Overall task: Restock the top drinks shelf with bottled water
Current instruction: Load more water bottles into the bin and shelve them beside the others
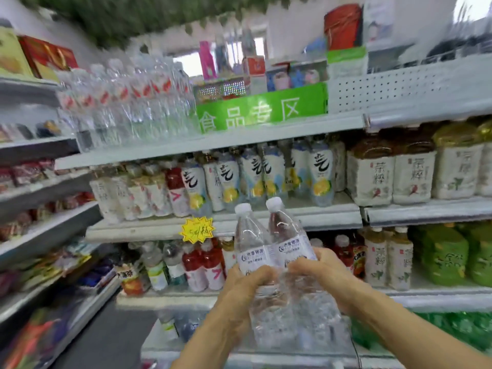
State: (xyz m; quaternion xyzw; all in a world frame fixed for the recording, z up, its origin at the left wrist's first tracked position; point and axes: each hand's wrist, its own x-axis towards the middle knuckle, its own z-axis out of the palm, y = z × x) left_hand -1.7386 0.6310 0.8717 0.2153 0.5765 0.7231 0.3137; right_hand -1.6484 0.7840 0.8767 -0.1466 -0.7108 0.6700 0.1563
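Note:
I hold two clear water bottles with white caps side by side in front of the shelves. My left hand (246, 282) grips the left bottle (251, 243) around its middle, and my right hand (319, 272) grips the right bottle (288, 235). Both bottles stand upright, touching each other, at the height of the third shelf. The top drinks shelf (213, 147) is up and to the left; several clear water bottles with red labels (127, 102) stand on its left part. The view is blurred.
A green sign with white characters (262, 111) stands on the top shelf to the right of the water. Lower shelves hold tea and flavoured drinks (266, 171). A yellow price tag (197, 230) hangs off the second shelf's edge. Snack shelves (40, 209) run along the left.

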